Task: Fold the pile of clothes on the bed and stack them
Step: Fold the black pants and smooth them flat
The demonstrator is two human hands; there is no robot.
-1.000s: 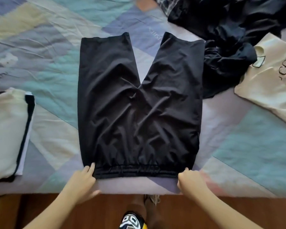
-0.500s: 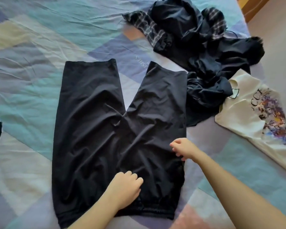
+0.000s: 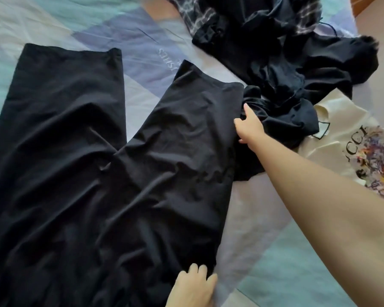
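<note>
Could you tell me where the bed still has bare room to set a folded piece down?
Bare bedspread lies at near right, bordered by the black shorts, the right hand's forearm and the cream T-shirt. More lies beyond the shorts, far left. The far right is crowded with the dark clothes pile.

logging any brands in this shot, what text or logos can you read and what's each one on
"CCI", partial, other letters hidden: on the cream t-shirt, above its coloured print.
White lettering on the bedspread, between the legs of the black shorts: seen at an angle, too blurred to read.
Small outlined label at the t-shirt's neck: no readable text.
</note>
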